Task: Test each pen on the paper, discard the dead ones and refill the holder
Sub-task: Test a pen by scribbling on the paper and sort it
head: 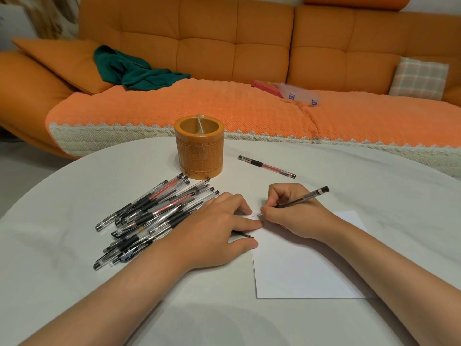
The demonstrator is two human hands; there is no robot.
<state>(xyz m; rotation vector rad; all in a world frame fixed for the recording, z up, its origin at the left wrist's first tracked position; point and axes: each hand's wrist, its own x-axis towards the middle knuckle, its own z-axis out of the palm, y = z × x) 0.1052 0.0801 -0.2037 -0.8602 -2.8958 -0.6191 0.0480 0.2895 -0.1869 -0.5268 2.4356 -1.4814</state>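
Note:
My right hand [291,213] grips a black pen [303,197], its tip touching the top left corner of the white paper [301,265], where a small red mark shows. My left hand [219,228] lies flat with fingers spread, pressing on the paper's left edge; a thin dark object, maybe a pen cap, pokes out under its fingers. A pile of several clear gel pens [152,213], black and red, lies left of that hand. The round orange holder [199,147] stands behind the pile, with nothing but a plastic wrap visible inside. One red pen [267,167] lies alone right of the holder.
The white round table [87,290] curves away on the left and far side. Behind it runs an orange sofa [224,46] with a green cloth [132,71], a clear plastic box [299,93] and a checked cushion [419,78].

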